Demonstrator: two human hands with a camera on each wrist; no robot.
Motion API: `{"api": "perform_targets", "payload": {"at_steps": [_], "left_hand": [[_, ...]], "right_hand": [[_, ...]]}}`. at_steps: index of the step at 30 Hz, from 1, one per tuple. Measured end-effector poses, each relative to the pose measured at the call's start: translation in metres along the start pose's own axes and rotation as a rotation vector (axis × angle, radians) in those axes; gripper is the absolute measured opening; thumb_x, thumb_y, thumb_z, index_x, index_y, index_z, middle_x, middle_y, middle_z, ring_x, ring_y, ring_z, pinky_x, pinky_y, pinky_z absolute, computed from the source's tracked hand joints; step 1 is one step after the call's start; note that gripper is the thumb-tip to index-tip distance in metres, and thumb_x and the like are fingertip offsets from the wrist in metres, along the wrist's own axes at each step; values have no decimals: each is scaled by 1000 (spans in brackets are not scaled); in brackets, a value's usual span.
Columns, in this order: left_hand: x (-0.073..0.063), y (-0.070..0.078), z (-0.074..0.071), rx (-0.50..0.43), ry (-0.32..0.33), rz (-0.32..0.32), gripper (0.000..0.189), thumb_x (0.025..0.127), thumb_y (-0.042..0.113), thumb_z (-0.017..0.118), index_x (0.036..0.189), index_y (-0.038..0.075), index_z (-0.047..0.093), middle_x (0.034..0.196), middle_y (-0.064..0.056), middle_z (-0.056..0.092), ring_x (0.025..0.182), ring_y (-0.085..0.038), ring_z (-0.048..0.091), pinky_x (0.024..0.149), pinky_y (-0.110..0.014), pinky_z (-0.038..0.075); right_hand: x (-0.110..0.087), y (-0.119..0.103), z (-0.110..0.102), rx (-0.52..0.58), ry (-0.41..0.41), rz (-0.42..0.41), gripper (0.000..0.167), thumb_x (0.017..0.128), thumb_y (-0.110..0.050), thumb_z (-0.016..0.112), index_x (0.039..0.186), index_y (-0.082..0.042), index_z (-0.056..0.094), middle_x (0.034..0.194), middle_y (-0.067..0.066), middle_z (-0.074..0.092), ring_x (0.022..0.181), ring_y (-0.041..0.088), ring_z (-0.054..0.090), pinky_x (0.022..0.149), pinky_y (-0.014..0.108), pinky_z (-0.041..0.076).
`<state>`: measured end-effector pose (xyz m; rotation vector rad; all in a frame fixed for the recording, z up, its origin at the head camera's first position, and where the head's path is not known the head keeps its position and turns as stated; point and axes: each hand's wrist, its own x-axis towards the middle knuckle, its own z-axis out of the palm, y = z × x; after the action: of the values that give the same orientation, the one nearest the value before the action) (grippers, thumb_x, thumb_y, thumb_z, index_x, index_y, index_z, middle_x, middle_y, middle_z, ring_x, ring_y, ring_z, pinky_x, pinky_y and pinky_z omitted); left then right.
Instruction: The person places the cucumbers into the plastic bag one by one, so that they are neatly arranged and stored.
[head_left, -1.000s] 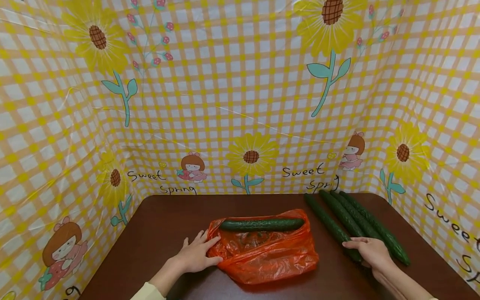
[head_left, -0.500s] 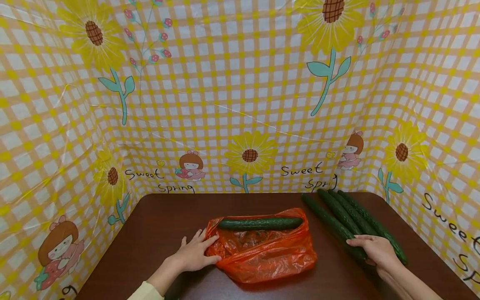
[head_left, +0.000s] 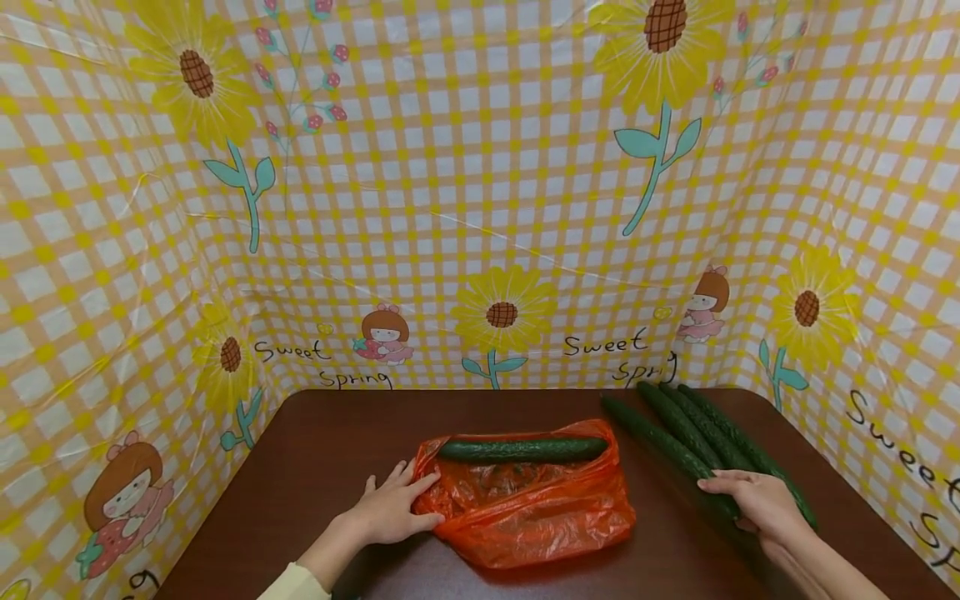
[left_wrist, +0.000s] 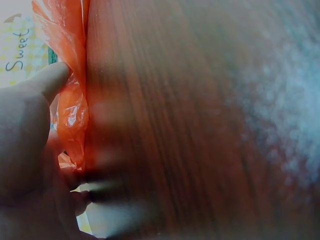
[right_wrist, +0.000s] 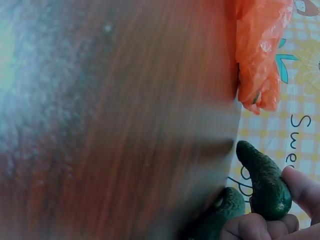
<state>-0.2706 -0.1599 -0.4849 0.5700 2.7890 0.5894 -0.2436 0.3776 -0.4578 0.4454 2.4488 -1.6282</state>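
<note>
My right hand (head_left: 767,504) grips the near end of a long green cucumber (head_left: 663,443), thumb on top and fingers beneath. In the right wrist view this cucumber (right_wrist: 265,180) tilts, its far tip close over the table. Several other cucumbers (head_left: 738,433) lie side by side just to its right, partly hidden by the hand. My left hand (head_left: 386,508) rests with spread, fairly straight fingers against the left end of a red plastic bag (head_left: 540,529); its thumb touches the plastic (left_wrist: 70,107). Inside the bag's open mouth, one cucumber (head_left: 521,451) lies crosswise along the far side.
The dark brown table (head_left: 337,442) has rounded far corners. A checked cloth (head_left: 420,208) printed with sunflowers stands as walls at the back and both sides. The bag occupies the table's middle, with the cucumber group off to its right.
My right hand has shifted slightly right with the near end of its cucumber, while the far tip has swung left, away from the others. The left hand and bag stay put.
</note>
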Motion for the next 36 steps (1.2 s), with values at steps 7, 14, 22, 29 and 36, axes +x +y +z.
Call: {"api": "perform_targets", "payload": {"at_steps": [7, 14, 22, 29, 36], "left_hand": [[0, -1, 1, 5, 9, 4, 74, 93, 62, 60, 154, 25, 44, 163, -21, 28, 153, -43, 19, 108, -81, 9], [-1, 1, -1, 15, 9, 1, 73, 93, 60, 61, 154, 24, 44, 163, -22, 28, 153, -43, 20, 108, -81, 10], [-1, 2, -2, 17, 3, 1, 73, 93, 61, 60, 154, 24, 45, 163, -22, 28, 153, -43, 20, 108, -81, 11], [-1, 2, -2, 23, 1, 1, 74, 93, 61, 60, 154, 24, 44, 163, -21, 27, 153, -42, 20, 109, -80, 10], [-1, 0, 0, 13, 4, 3, 73, 93, 61, 60, 154, 24, 44, 164, -21, 27, 153, -42, 19, 108, -81, 9]], "right_hand": [[-4, -6, -4, 26, 4, -20, 47, 89, -34, 76, 124, -4, 70, 126, 18, 66, 43, 8, 32, 60, 34, 47], [-6, -14, -9, -25, -33, -41, 51, 92, -38, 73, 130, -5, 67, 153, 34, 36, 49, 12, 42, 80, 45, 56], [-11, -23, -16, 3, -43, -93, 40, 91, -32, 74, 124, -10, 69, 103, -23, 61, 44, 8, 31, 55, 31, 43], [-15, -32, -18, -25, -91, -126, 39, 95, -29, 69, 129, -9, 66, 80, -17, 64, 48, 9, 35, 66, 34, 46], [-16, -45, -14, -46, -126, -148, 46, 94, -29, 69, 133, -5, 63, 47, -15, 44, 44, 6, 28, 61, 36, 44]]}}
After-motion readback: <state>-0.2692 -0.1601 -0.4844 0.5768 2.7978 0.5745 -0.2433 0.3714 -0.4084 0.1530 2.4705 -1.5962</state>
